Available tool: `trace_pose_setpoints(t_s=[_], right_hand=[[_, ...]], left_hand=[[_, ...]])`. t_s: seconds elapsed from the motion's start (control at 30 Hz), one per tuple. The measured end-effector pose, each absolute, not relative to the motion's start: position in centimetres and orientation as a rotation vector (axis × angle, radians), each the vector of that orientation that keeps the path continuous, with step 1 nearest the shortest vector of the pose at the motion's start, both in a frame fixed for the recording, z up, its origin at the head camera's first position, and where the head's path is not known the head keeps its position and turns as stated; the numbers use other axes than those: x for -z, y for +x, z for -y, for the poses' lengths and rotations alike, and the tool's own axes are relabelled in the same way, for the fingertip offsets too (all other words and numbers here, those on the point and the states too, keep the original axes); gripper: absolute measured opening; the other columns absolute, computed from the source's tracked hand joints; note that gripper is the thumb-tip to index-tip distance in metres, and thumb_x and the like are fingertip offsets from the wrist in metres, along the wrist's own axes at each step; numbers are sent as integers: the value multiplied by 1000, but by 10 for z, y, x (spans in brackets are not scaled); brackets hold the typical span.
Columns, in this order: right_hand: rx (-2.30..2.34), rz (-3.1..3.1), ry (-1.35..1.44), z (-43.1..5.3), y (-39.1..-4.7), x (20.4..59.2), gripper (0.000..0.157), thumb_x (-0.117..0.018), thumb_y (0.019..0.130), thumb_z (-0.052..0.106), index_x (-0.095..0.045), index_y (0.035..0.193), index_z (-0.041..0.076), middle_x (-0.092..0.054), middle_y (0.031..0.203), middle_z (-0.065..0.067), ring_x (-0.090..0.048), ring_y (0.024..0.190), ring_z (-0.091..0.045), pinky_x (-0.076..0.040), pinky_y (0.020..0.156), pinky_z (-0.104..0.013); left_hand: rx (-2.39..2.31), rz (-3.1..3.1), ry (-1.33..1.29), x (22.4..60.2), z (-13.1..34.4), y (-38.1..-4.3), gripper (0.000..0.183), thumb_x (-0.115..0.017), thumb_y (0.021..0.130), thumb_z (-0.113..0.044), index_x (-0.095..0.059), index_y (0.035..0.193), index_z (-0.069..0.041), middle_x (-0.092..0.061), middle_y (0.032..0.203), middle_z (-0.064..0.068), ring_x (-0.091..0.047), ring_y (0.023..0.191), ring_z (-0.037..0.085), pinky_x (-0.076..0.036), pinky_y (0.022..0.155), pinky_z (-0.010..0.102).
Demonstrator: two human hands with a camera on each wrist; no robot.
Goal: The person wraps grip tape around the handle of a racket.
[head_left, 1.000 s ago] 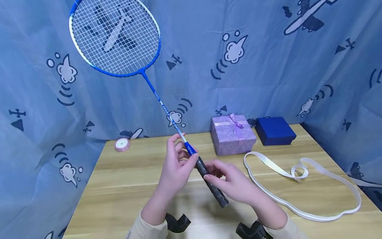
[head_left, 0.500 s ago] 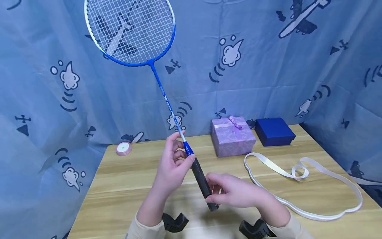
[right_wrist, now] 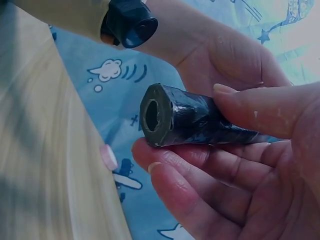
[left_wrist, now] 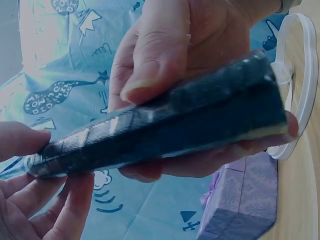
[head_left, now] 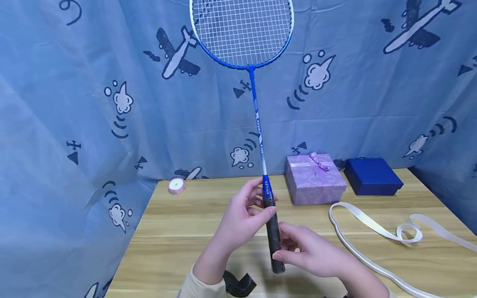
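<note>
A blue and white badminton racket [head_left: 259, 136] stands almost upright over the table, its strung head cut off by the top of the head view. My left hand [head_left: 242, 217] pinches it where the blue cone meets the black handle. Lower down, my right hand [head_left: 313, 250] holds the black handle [head_left: 273, 231] between thumb and fingers, near the butt. In the right wrist view the handle's end [right_wrist: 156, 115] shows a round hole, and the right fingers lie under it. The left wrist view shows the wrapped grip [left_wrist: 165, 120] between both hands.
On the wooden table [head_left: 179, 240] a purple gift box [head_left: 314, 182] with a bow stands beside a dark blue box [head_left: 374, 177]. White ribbon [head_left: 372, 225] curls at the right. A pink ribbon spool [head_left: 177, 186] sits at the back left, before a blue printed curtain [head_left: 208, 124].
The racket has swung from leaning left to nearly upright. My right hand has slid down the handle toward the butt, while the left keeps its hold. The head view has shifted a little.
</note>
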State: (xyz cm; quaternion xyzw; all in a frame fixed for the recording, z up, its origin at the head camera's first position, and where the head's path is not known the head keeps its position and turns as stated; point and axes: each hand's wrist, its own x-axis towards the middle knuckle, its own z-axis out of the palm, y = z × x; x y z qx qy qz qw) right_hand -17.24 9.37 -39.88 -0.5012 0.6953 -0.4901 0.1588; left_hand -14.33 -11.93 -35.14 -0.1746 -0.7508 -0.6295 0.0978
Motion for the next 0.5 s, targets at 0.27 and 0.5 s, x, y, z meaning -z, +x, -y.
trace_pose_setpoints(t_s=[0.27,0.5], right_hand=[[1412,-1986,-1421,-89,-172,402,14,-67,101,13,-59,112,13,-70,96,7,-71,86,-6,-61,71,-27],[1177,-2313,-1439,-120,-204,394,16,-68,101,23,-63,116,19,-69,95,12,-65,86,-1,-59,73,-25]], left_hand=[[1877,2286,-516,354,120,-140,45,-70,97,-9,-54,139,-13,-76,115,11,-68,89,13,-60,75,24],[1982,2204,-515,352,125,-139,47,-68,97,-4,-52,141,-10,-74,118,17,-68,91,16,-62,79,27]])
